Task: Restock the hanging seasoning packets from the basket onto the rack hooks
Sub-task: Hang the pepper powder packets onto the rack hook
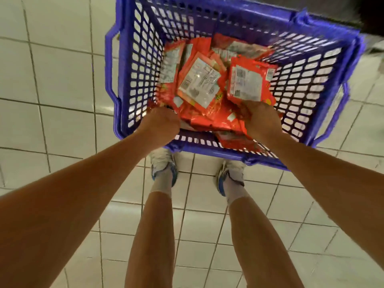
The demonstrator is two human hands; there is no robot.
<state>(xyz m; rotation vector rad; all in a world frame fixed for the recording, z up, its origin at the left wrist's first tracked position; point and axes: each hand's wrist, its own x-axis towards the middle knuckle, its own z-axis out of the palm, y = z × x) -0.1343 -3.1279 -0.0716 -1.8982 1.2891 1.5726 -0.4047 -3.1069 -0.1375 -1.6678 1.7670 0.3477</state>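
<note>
A blue plastic basket (143, 65) with slotted walls stands on the tiled floor in front of my feet. Several red seasoning packets (199, 84) with white printed labels lie heaped inside it. My left hand (161, 124) reaches in at the near left corner, its fingers curled on the edge of a packet in the pile. My right hand (262, 119) grips the bottom of one red packet (250, 82), which is raised and tilted above the heap. The rack and its hooks are out of view.
White floor tiles (62, 80) surround the basket on the left, right and near side. My two feet in white and blue shoes (164, 165) stand just behind the basket's near wall. A dark object (369, 15) fills the top right corner.
</note>
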